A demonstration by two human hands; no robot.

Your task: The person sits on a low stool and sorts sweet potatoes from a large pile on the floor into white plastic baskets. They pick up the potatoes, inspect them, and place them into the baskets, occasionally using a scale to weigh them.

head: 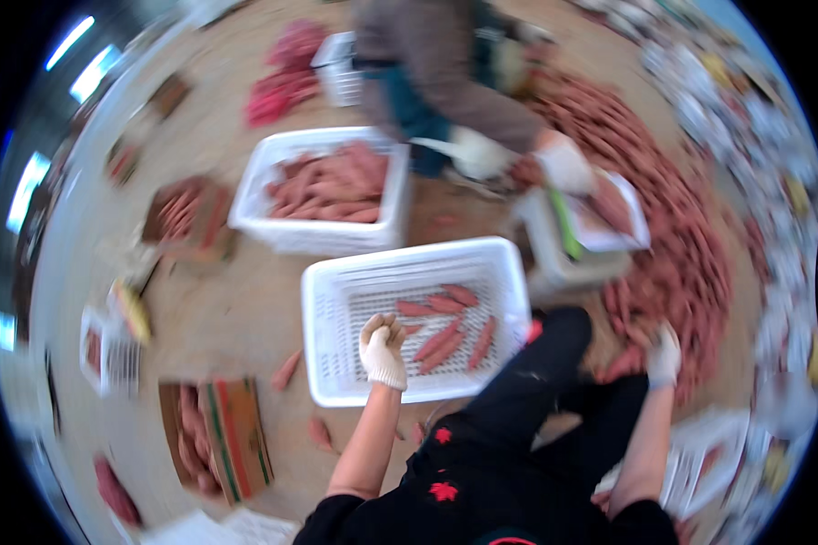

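In a white glove, my left hand (383, 351) hangs over the left part of a white plastic basket (327, 388), its fingers curled; whether it holds anything I cannot tell. Several sweet potatoes (443, 351) lie on the basket's slotted floor, right of that hand. My right hand (662, 354), also gloved, is at the near edge of a long heap of sweet potatoes (675, 259), touching or over some of them. Blur hides whether it grips one.
A co-worker (450, 75) bends beyond the basket, a gloved hand at a white tray (613, 231). A fuller white basket (259, 204) stands behind mine. Cardboard boxes (235, 436) of sweet potatoes stand at left, a white crate (705, 456) at lower right, and loose sweet potatoes (286, 371) on the floor.
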